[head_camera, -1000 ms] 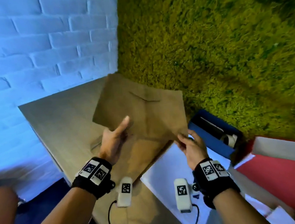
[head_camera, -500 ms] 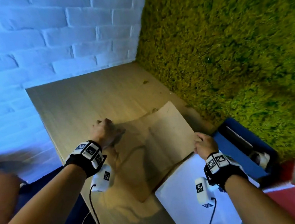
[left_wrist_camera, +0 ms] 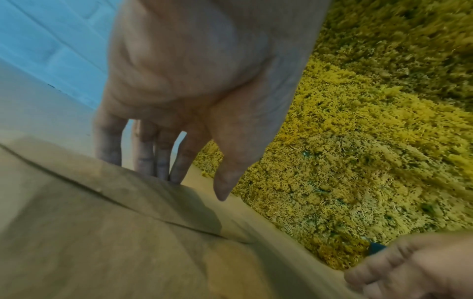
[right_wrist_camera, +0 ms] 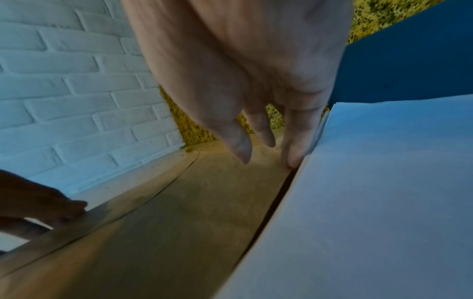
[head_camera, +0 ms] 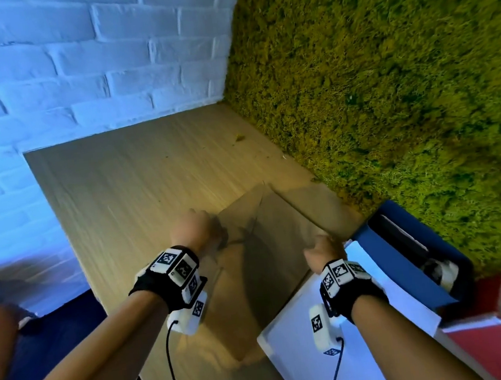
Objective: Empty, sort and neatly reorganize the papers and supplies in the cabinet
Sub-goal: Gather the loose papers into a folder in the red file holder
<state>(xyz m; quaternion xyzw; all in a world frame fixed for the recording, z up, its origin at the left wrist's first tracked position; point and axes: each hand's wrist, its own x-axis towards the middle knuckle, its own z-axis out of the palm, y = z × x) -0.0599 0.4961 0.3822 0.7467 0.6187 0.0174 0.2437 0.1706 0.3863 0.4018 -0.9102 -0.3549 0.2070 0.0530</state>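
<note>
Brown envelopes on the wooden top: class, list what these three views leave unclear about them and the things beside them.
- How many brown envelopes: overlapping and motion-blurred in the head view.
- Left hand fingertips: hidden behind the envelope edge in the left wrist view.
- Blue box contents: shadowed and too small in the head view.
- White paper stack: cut off by the right wrist view's edge.

Both forearms are extended forward from about 6 o'clock, each wrist wrapped in a black band with marker tags. The left hand (head_camera: 192,231) is held palm down, its fingers (left_wrist_camera: 147,150) straight and spread slightly, pointed toward 12 o'clock, thumb lowered. The right hand (head_camera: 321,251) is likewise turned palm down at about 3 o'clock of the left, its fingertips (right_wrist_camera: 294,155) angled downward.
</note>
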